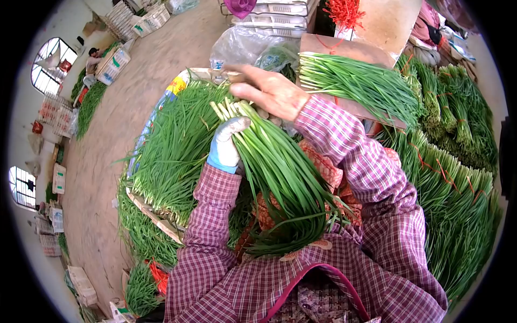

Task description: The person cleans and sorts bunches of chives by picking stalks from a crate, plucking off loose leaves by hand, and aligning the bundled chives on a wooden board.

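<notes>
My left hand (226,145), in a white and blue glove, is wrapped round a bunch of garlic chives (280,167) near its pale cut ends. The long green leaves hang down toward my lap. Just above those ends is my bare right hand (274,94), its fingers stretched out and the tips smeared by motion. I cannot tell whether it touches the stalks. To the left, a heap of loose chives (172,134) fills a shallow crate (153,212). More chives (350,81) lie on a brown board (328,46) beyond my right arm.
Tied chive bundles (452,204) with red bands stand along the right. Red ties (344,13) hang behind the board, near a clear plastic bag (237,46) and stacked white crates (277,19). Across the floor (102,177), another person (92,62) is beside a crate.
</notes>
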A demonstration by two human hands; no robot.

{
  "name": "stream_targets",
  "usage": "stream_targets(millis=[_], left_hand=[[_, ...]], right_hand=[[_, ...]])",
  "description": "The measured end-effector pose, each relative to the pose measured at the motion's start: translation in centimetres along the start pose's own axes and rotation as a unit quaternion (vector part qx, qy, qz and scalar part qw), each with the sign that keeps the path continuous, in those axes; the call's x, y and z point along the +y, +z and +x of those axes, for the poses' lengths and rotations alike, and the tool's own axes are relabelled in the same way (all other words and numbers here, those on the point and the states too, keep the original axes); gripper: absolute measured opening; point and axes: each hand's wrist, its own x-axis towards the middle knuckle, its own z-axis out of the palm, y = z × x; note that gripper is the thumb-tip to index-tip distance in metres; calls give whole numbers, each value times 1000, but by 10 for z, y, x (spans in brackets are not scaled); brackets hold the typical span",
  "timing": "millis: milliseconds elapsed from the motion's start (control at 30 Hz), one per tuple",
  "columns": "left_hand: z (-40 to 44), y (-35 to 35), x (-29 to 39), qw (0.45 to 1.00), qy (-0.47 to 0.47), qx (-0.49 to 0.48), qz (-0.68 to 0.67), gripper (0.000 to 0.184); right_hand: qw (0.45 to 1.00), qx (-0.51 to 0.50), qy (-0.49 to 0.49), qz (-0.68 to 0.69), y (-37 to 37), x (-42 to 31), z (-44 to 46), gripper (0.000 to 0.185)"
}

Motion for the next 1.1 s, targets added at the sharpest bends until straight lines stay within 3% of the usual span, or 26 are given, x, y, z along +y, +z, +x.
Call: stream_targets(millis=[100,167,200,233,267,333,400,467,533,600,667,733,800,867,900,933,967,1000,1033,1067,1100], left_hand=[[4,-3,1,999,40,-31,-6,40],[14,-11,-3,991,74,-103,-38,38],[14,-5,2,992,67,-96,-46,35],[14,3,10,996,62,-60,-22,36],[14,12,21,998,58,-24,4,37],[19,17,57,996,34,5,77,34],[18,31,99,975,139,13,171,30],[19,42,138,964,208,19,162,22],[20,42,179,931,306,65,187,18],[20,27,229,927,337,24,165,17],[16,22,264,910,371,48,177,16],[8,20,284,888,396,60,228,17],[-1,27,287,820,444,58,357,19],[-14,65,249,697,524,170,459,25],[-17,73,236,677,524,152,495,30],[-18,80,217,604,549,159,556,23],[-19,84,198,546,545,99,629,22],[-21,87,173,546,500,71,669,22],[-12,77,151,444,529,36,722,22],[-12,68,125,411,507,-24,757,22],[-8,61,90,433,482,-28,761,25]], right_hand=[[998,-23,62,7,8,22,-35,100],[988,-94,118,10,20,33,-61,108],[978,-138,153,16,24,38,-69,111],[974,-142,139,112,29,37,-69,111],[962,-133,142,190,31,37,-67,110],[965,-110,86,220,30,33,-58,107],[980,-97,54,164,24,35,-50,98],[989,-90,45,110,20,41,-49,90],[993,-77,85,3,22,67,-60,78],[979,-20,126,-158,45,134,-83,63],[921,-132,228,-288,41,131,-94,53],[909,-160,226,-311,39,124,-90,47],[882,-176,267,-346,28,110,-81,48],[878,-98,230,-409,19,97,-77,51],[881,-86,223,-408,13,95,-76,51],[894,-91,238,-369,5,93,-73,47],[910,-67,210,-352,1,89,-74,46],[923,-45,184,-335,-1,86,-79,45],[922,-51,180,-340,-1,88,-83,45],[938,-18,134,-320,-1,91,-88,42],[950,17,89,-298,-2,92,-94,39]])
